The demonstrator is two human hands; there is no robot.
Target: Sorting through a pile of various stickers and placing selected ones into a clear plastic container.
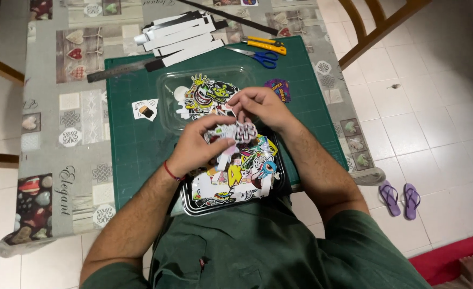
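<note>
Two hands pinch one sticker (241,131): I see my left hand (196,147) at eight o'clock, right hand (260,107) at one, fingers closed.

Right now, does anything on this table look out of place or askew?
Mostly orderly. One round purple sticker lies alone on the green cutting mat, outside the clear tray, and a small white sticker sits loose to that tray's left. The black tray overhangs the table edge.

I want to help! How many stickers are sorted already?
Some stickers lie in the clear lid, and two lie loose on the green mat. The left hand and right hand hold one sticker between them. A big heap fills the black tray.
</note>
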